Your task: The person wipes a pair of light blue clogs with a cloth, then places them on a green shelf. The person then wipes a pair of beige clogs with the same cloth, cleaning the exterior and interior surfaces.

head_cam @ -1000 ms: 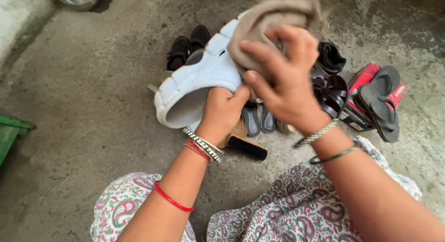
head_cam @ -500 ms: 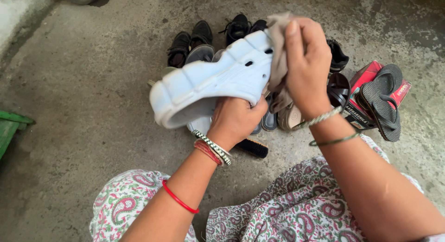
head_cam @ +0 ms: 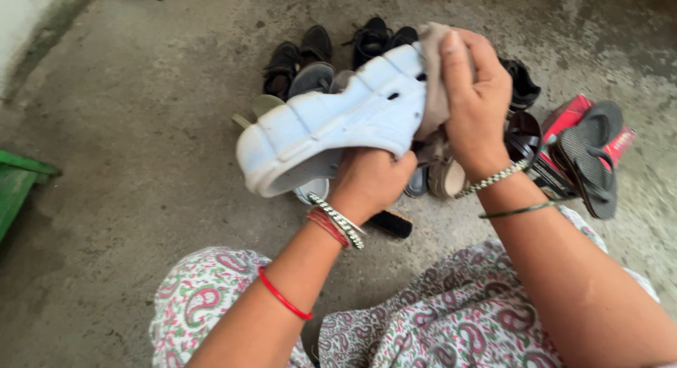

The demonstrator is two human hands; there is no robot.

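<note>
Right hand [head_cam: 474,103]: a second ago raised above the pale blue clog [head_cam: 338,125] with the beige cloth [head_cam: 434,86] bunched loosely in spread fingers; now closed flat on the clog's upper end, cloth pressed against it. Cloth: formerly a puffed bundle, now wrapped tight under the palm. Clog: turned from showing its open inside to showing its side with vent holes. Left hand [head_cam: 370,181]: grip shifted lower, beneath the clog's edge.

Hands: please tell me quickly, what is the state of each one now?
Left hand: closed, gripping the white clog from below.
Right hand: closed on a beige cloth, pressing it against the clog's end.
</note>
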